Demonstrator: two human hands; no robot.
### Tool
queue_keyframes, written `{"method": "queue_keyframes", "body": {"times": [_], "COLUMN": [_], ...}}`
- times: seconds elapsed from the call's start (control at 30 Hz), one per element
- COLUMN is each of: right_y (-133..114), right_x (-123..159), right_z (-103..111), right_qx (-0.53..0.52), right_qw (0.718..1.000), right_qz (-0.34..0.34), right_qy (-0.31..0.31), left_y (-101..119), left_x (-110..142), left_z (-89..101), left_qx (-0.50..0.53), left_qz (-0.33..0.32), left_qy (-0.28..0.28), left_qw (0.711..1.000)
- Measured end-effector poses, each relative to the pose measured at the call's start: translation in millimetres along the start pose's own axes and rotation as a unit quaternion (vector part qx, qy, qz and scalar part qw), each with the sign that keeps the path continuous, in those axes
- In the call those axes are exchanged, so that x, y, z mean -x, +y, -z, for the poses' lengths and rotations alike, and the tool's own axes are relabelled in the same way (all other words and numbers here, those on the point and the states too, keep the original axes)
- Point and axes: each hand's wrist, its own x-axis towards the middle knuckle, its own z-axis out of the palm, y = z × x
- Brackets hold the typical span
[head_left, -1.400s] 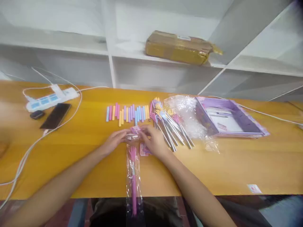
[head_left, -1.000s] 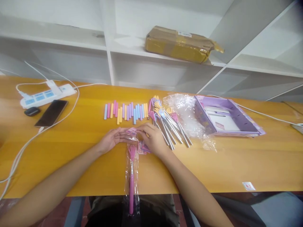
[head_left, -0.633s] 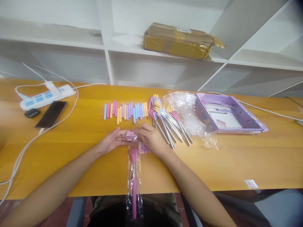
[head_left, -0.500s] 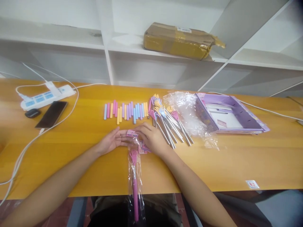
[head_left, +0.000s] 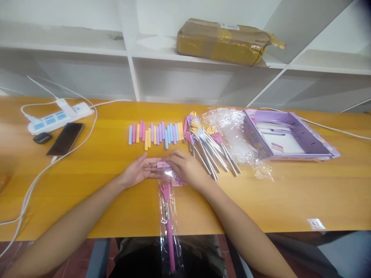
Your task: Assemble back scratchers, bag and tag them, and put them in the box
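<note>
A pink back scratcher [head_left: 170,239] with a hand-shaped head lies in a clear plastic bag [head_left: 177,216], its handle reaching past the table's front edge. My left hand [head_left: 139,170] has its fingers stretched out beneath the top of that bag. From the right, my right hand [head_left: 185,164] curls its fingers over the same end, pinching it beside a pink printed card [head_left: 164,165]. More printed cards [head_left: 177,181] lie partly hidden under my right hand. Beyond it is a pile of back scratchers with bare metal rods [head_left: 207,154].
Coloured handle sleeves [head_left: 158,133] stand in rows on the table. Clear plastic bags [head_left: 228,127] lie beside a purple box [head_left: 295,156]. At left are a phone [head_left: 65,139], a power strip [head_left: 60,117] and white cables. A taped parcel [head_left: 220,42] sits on the shelf.
The view has shifted slightly. Both hands stay at the top of the bag, and the printed card there now lies a little flatter between them.
</note>
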Motion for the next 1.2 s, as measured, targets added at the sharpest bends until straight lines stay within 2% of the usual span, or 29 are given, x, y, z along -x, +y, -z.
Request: {"method": "queue_keyframes", "body": {"times": [0.4, 0.6, 0.9, 1.1, 1.2], "right_y": [-7, -12, -12, -15, -16], "right_x": [1, 1, 3, 3, 1], "right_z": [-6, -3, -3, -5, -3], "right_qx": [0.029, 0.041, 0.031, 0.011, 0.021], "right_qw": [0.999, 0.999, 0.998, 0.999, 0.999], "right_qz": [-0.017, 0.002, 0.008, 0.008, -0.024], "right_qy": [0.001, -0.006, -0.048, -0.045, -0.021], "left_y": [3, 4, 1, -3, 0], "left_x": [-2, -2, -2, -2, -2], "left_z": [-2.2, -1.2, -3.7, -3.3, -5.2], "left_qx": [0.024, 0.008, -0.008, -0.028, -0.032], "left_qz": [-0.012, -0.013, -0.029, -0.048, -0.075], "left_qy": [-0.004, 0.012, 0.034, 0.065, 0.062], "left_qw": [1.000, 1.000, 0.999, 0.996, 0.995]}}
